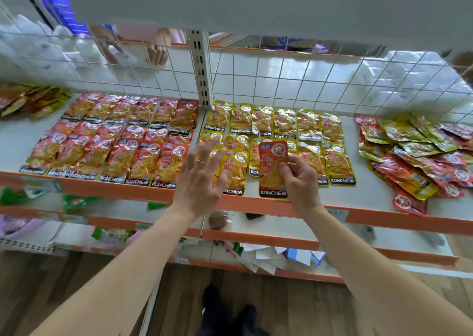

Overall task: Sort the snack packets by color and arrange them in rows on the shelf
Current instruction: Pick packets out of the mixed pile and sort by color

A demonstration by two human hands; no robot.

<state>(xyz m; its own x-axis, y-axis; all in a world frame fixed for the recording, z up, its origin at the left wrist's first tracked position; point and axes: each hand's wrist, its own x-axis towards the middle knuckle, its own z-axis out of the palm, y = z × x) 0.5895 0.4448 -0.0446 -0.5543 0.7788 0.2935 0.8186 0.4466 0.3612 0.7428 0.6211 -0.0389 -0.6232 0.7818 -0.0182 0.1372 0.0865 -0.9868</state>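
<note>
Right hand (300,179) pinches 1 red packet (272,171), upright, over the yellow rows (284,141); the red rows (115,141) lie left of it. Left hand (201,177), fingers spread and holding nothing, is nearer them.

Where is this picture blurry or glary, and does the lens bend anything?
Head view: the left hand smears with motion at its fingertips; the red packet in the right hand reads sharp; glare glints off the foil of the yellow rows and red rows; the far-left pile is soft; the wide lens bows the orange shelf edge.
</note>
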